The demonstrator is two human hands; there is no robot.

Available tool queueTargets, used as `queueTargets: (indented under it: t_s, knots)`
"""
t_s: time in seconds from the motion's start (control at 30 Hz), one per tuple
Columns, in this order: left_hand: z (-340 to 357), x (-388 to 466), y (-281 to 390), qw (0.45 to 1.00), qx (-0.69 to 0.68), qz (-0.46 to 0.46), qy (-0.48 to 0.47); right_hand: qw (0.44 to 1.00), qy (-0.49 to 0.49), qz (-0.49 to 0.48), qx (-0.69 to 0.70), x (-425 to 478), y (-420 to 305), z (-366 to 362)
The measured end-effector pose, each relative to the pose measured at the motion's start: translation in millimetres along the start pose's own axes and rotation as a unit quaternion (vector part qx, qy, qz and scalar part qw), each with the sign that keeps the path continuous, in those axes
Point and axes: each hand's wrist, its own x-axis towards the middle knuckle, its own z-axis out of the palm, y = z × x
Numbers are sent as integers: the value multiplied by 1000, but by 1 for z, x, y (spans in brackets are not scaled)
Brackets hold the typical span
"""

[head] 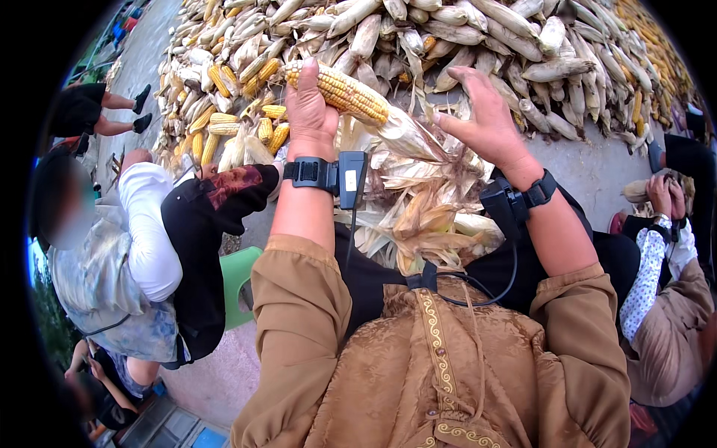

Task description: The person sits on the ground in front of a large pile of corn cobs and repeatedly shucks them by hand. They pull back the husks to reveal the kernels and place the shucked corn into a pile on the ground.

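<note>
My left hand (313,115) grips a yellow ear of corn (355,96) near its upper end, the thumb lying across the kernels. Pale dry husk (409,134) clings to the ear's lower right end, its kernels otherwise bare. To the right of that husk, my right hand (484,123) hangs with thumb and fingers spread and nothing in it. Loose peeled husks (420,218) with brown silk lie between my legs, below both hands. Black devices are strapped to both wrists, with cables running down.
A large heap of unhusked corn (448,33) spreads ahead, and bare yellow cobs (224,126) lie at its left. One person (112,224) sits at left beside a green plastic stool (238,285). At right another person's hands (664,196) hold an ear. Someone's legs (115,115) show farther left.
</note>
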Motion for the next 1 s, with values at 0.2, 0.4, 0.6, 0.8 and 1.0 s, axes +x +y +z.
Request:
queueTargets:
  t_s: [0.2,0.4,0.6,0.8,1.0]
  knots:
    - [49,-36,-12,991,4,-52,-126,994,-69,40,70,8,-20,25]
    - [64,-62,-25,934,246,-30,-258,969,-93,171,155,10,-13,23]
    - [49,-76,-32,813,536,140,-179,912,-38,197,357,13,11,-1]
    - [30,-75,-37,637,718,95,-265,813,17,272,514,16,27,-19]
    - [19,-62,-26,594,768,-5,-242,834,21,201,513,16,34,-33]
